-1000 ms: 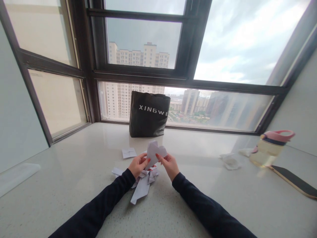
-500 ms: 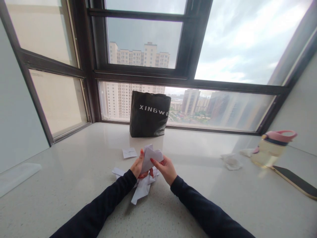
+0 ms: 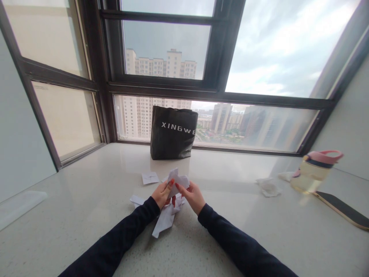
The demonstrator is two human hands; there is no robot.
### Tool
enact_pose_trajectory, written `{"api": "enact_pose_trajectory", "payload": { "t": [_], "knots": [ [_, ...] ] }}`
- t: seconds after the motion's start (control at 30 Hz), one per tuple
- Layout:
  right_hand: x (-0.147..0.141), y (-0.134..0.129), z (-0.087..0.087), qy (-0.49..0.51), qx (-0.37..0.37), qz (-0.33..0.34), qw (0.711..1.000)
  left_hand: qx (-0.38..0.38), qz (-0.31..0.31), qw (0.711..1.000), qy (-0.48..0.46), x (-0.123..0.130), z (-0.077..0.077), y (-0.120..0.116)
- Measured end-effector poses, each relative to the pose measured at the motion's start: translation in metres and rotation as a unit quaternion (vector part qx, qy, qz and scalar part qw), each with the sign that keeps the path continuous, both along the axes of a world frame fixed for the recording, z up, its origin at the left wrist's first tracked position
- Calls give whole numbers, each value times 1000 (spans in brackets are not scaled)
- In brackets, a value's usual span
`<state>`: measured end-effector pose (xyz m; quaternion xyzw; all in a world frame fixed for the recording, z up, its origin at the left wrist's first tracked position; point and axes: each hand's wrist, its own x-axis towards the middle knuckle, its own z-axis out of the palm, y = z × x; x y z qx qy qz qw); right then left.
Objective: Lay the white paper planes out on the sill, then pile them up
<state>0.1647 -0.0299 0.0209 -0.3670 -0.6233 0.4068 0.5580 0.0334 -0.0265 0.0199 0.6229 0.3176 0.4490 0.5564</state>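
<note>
Between my two hands is a piece of folded white paper [image 3: 179, 181], raised above the counter. My left hand [image 3: 162, 193] pinches its left side, thumb lying on the front face. My right hand [image 3: 193, 196] grips the right side, its thumb pressed close to the left one. The fingers behind the paper are partly hidden. Under my hands lie several folded white paper pieces [image 3: 163, 222] in a loose pile. A flat folded paper square [image 3: 150, 177] rests just beyond my left hand.
A black bag [image 3: 173, 134] stands upright by the window. To the right are a bottle with a pink lid [image 3: 313, 173], a dark phone-like slab [image 3: 343, 209] and crumpled tissue [image 3: 268, 187]. A translucent plastic tray [image 3: 23, 207] lies at the left on the speckled white counter [image 3: 86, 215].
My left thumb has moved from the paper's left edge onto its front, nearer the right thumb. The right hand keeps its hold, and the view has shifted slightly.
</note>
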Motion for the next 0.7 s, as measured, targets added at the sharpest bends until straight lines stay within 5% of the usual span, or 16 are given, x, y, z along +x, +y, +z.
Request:
{"api": "enact_pose_trajectory", "payload": {
  "t": [0.4,0.7],
  "knots": [
    [25,17,2,-75,-56,79,992,135,21,979,151,-10,-2,7],
    [30,27,0,-85,-101,41,990,123,-39,984,122,-9,1,7]
  ]
}}
